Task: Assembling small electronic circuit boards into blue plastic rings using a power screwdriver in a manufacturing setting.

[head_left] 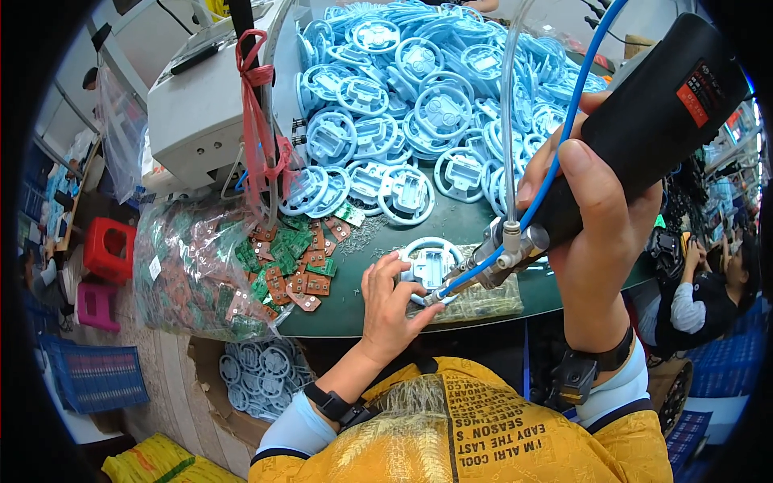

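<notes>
My right hand (600,205) is wrapped round a black electric screwdriver (660,105), which slants down to the left. Its metal nose (491,262) points at a light-blue plastic steering-wheel-shaped part (428,264) on the bench. My left hand (388,304) grips the left and near rim of that part, thumb and forefinger close to the screwdriver's tip. The tip's exact contact is hidden by the fingers. A blue air hose (555,161) and a clear tube (509,121) run to the nose. Under the part lies a yellowish wrapped pad (491,302).
A large heap of blue wheel parts (419,88) fills the back of the green bench (346,310). Loose screws (366,235), circuit boards (298,270) and a plastic bag of boards (193,274) lie left. A grey machine (209,113) stands behind them. Another person (700,298) sits right.
</notes>
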Motion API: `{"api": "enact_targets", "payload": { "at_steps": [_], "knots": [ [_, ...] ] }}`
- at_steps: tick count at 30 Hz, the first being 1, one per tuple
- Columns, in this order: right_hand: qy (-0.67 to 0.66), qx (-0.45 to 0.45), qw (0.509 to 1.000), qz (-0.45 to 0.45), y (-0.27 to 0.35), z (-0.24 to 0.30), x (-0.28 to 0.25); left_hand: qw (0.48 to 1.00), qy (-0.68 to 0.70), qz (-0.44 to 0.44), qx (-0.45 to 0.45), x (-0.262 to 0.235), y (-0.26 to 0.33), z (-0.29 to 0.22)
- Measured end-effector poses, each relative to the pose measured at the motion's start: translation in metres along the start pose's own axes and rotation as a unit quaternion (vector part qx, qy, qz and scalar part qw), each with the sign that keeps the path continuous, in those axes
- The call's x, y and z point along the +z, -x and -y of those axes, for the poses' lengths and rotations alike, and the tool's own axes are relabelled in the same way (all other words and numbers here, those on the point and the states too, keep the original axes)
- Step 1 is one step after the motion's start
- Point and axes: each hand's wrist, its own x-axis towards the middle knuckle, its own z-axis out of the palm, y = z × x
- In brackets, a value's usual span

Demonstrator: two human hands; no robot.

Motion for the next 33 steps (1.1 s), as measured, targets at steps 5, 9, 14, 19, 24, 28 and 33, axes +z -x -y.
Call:
{"api": "enact_targets", "payload": {
  "at_steps": [5, 9, 14, 19, 24, 28, 33],
  "knots": [
    [0.002, -0.009, 1.000, -0.005, 0.001, 0.000, 0.006, 1.000, -0.003, -0.019, 0.013, -0.003, 0.000, 0.000],
    [0.002, -0.007, 1.000, 0.000, 0.003, 0.000, 0.006, 1.000, -0.005, -0.015, 0.009, -0.008, 0.005, 0.003],
    [-0.007, -0.007, 1.000, -0.003, 0.004, -0.003, 0.008, 1.000, 0.009, -0.008, -0.025, -0.012, 0.004, -0.002],
    [-0.009, -0.009, 1.000, -0.001, 0.002, -0.001, 0.010, 0.999, 0.009, -0.014, -0.034, -0.007, 0.006, 0.004],
    [0.005, 0.001, 1.000, 0.016, 0.006, -0.003, 0.009, 1.000, -0.009, 0.015, -0.015, -0.023, 0.013, 0.010],
    [-0.001, 0.004, 1.000, 0.025, 0.015, -0.011, 0.010, 0.997, -0.010, 0.070, -0.008, -0.022, 0.005, 0.006],
    [-0.004, -0.002, 0.999, 0.047, 0.020, -0.019, 0.014, 0.992, -0.026, 0.122, -0.014, -0.005, 0.005, 0.013]
  ]
}}
